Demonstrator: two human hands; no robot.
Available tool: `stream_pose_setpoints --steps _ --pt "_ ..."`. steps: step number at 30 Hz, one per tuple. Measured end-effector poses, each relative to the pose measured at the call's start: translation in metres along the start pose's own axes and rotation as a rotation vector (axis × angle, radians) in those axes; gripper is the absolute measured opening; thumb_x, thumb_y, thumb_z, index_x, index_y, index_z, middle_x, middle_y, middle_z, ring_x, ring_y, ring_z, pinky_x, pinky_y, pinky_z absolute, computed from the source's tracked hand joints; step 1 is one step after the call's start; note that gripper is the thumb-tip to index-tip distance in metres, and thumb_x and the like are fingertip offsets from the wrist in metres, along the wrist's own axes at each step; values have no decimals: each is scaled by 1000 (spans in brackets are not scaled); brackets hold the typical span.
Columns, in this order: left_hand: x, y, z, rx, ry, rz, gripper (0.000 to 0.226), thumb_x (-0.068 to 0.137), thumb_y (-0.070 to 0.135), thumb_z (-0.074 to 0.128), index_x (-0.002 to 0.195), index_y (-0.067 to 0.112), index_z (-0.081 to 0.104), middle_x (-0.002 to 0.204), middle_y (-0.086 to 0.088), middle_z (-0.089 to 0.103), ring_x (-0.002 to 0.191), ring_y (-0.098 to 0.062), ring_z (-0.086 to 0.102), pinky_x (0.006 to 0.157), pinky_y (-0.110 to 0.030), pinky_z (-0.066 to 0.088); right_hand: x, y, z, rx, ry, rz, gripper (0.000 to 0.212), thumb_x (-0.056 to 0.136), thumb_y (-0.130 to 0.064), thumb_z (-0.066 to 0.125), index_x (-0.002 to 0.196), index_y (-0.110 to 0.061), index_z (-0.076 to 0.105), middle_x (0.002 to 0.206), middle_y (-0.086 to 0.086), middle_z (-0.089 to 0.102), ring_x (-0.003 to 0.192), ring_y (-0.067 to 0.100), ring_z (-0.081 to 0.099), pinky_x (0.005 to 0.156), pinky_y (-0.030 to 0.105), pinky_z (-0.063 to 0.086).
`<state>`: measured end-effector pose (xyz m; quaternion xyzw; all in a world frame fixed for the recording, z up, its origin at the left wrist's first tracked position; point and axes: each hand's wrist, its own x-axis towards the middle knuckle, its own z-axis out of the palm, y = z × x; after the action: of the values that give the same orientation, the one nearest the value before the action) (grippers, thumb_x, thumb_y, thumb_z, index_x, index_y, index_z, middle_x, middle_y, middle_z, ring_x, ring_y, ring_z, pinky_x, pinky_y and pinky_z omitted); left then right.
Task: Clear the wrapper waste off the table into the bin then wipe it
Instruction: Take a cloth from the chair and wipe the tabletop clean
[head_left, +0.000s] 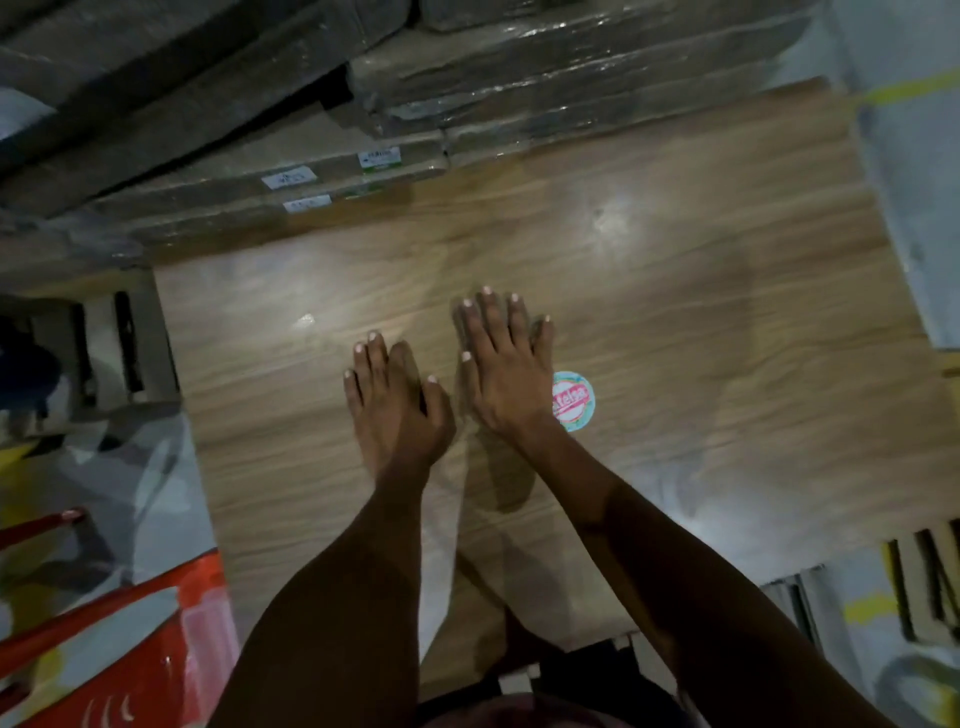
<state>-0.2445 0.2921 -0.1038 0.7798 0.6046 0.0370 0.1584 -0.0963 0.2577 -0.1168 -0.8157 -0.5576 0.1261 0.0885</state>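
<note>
From the head camera I look down on a wood-grain table (675, 291) with both bare forearms reaching out over it. My left hand (397, 405) lies palm down, fingers extended and close together, thumb out to the right side; it holds nothing that I can see. My right hand (501, 364) sits just beside it, a little farther forward, also palm down with fingers straight and slightly fanned, and it grips nothing either. Whether the palms press on the surface or hover just above it I cannot tell, though dark shadows lie directly under both.

A round sticker (573, 401) in teal with a pink band is just beside the right wrist, partly covered by the edge of that hand. I cannot make out any loose wrapper on the tabletop, and no bin is clearly recognisable.

Along the far edge of the table, flat cardboard packages (395, 156) wrapped in clear film are stacked, some with small white labels. At lower left a red plastic chair (130, 623) stands off the table's edge. The frame is dim and somewhat blurred.
</note>
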Motion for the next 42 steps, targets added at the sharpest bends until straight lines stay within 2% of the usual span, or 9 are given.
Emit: stream_pose_setpoints --steps 7,13,20,22,26,31,35,39,42 --pt "1 1 -2 -53 -9 -49 62 97 42 45 154 19 34 170 -5 17 158 -20 4 128 -45 9 49 18 -11 10 16 218 65 102 -41 26 165 -25 15 173 4 8 159 36 8 121 68 12" --pt "2 4 -1 -51 26 -56 61 94 42 42 151 20 38 168 -8 23 158 -23 10 127 -47 12 64 -3 -7 -16 -13 -92 64 103 -41 33 164 -25 19 173 2 12 158 35 13 121 67 13" --pt "1 1 0 -78 47 -47 60 96 43 41 152 19 39 168 -7 23 158 -22 11 127 -46 11 104 1 -14 30 36 158 67 102 -41 28 165 -23 13 174 6 6 159 38 6 122 67 11" --pt "1 -1 2 -81 57 -43 61 96 43 41 152 19 38 168 -7 22 158 -22 11 127 -47 11 108 -8 -12 12 25 126 67 103 -41 27 165 -24 11 174 6 5 159 38 5 122 69 9" --pt "1 -1 1 -74 42 -43 61 97 42 42 153 19 39 169 -7 21 158 -21 9 128 -45 10 113 -13 -4 -59 -10 -100 64 104 -42 26 165 -25 14 174 3 8 159 36 8 122 68 12" --pt "3 -5 4 -40 35 -29 61 97 44 40 153 18 41 169 -7 21 158 -22 10 128 -43 8 134 -5 -6 -22 71 27 64 103 -40 30 164 -24 19 173 4 11 158 36 12 123 61 17" --pt "3 -7 6 -30 44 -30 61 97 43 41 152 18 41 168 -7 22 158 -22 11 128 -43 8 139 -34 -3 13 113 206 65 102 -40 32 164 -25 17 173 3 9 158 37 10 123 64 11" --pt "4 -6 6 -23 61 -21 61 97 43 42 152 17 43 167 -8 24 157 -23 13 127 -45 11 140 -43 1 9 74 10 63 104 -42 31 164 -28 19 173 0 12 159 34 12 122 67 12" --pt "3 -6 7 -20 68 -18 60 97 43 41 150 16 44 167 -9 26 157 -25 15 126 -46 14 143 -26 0 3 97 16 63 103 -41 31 164 -27 21 173 1 14 158 34 13 123 64 15"
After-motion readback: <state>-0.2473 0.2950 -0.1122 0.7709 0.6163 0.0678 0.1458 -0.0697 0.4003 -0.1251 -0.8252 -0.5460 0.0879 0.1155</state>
